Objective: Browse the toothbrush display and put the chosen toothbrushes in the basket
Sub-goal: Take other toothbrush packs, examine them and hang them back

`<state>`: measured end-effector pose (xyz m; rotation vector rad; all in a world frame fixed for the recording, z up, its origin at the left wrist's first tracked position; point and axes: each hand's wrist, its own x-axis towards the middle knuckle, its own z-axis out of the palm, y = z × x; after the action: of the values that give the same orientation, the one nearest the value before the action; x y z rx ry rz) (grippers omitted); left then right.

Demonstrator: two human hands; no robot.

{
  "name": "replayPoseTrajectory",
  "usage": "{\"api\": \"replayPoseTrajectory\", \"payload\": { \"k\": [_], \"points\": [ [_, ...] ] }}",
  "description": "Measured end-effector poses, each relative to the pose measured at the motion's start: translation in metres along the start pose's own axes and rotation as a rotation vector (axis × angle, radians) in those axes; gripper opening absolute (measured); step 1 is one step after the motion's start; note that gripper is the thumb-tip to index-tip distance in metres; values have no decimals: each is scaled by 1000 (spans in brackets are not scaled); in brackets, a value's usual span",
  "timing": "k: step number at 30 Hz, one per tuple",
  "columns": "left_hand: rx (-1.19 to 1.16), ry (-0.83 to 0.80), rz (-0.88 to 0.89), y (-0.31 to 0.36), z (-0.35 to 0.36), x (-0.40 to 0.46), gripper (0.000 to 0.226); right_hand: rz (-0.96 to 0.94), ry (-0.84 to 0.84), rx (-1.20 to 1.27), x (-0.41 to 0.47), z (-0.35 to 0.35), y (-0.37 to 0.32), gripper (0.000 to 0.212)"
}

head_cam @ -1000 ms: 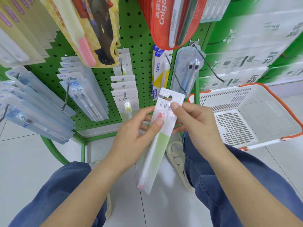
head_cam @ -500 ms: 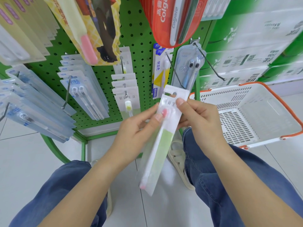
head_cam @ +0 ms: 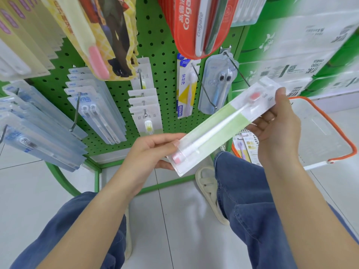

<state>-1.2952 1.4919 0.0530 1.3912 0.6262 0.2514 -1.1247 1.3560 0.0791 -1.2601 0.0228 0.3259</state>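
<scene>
Both the left hand (head_cam: pixel 153 152) and right hand (head_cam: pixel 279 125) pinch the toothbrush pack (head_cam: pixel 223 127) by its ends with curled fingers; it could slip and miss the basket (head_cam: pixel 330 129).

Floor (head_cam: pixel 29 191): pale tiles with thin dark joints.
Rack (head_cam: pixel 159 55): green pegboard at 12 o'clock, its green tube frame (head_cam: pixel 58 177) standing on the floor.
Hooks (head_cam: pixel 74 117): metal pegs carrying rows of packaged toothbrushes (head_cam: pixel 97 117).
Basket (head_cam: pixel 330 133): white with an orange rim, at 3 o'clock beside the rack.
Sandal (head_cam: pixel 208 189): cream, flat on the tiles at 6 o'clock of the rack.
</scene>
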Motion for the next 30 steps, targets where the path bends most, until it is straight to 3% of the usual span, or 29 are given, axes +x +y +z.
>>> {"api": "replayPoseTrajectory", "payload": {
  "k": [6,11,21,30],
  "points": [
    [-70,2,-31,-1,2,1,23,50,-228,-101,-4,7,6,31],
    [-44,45,5,1,3,0,24,56,-118,-43,0,7,7,39],
    [15,139,64,0,8,0,32,-38,-96,-22,-4,9,9,29],
    [-80,81,41,-1,6,0,21,-62,-90,31,-5,10,9,36]
  ]
}}
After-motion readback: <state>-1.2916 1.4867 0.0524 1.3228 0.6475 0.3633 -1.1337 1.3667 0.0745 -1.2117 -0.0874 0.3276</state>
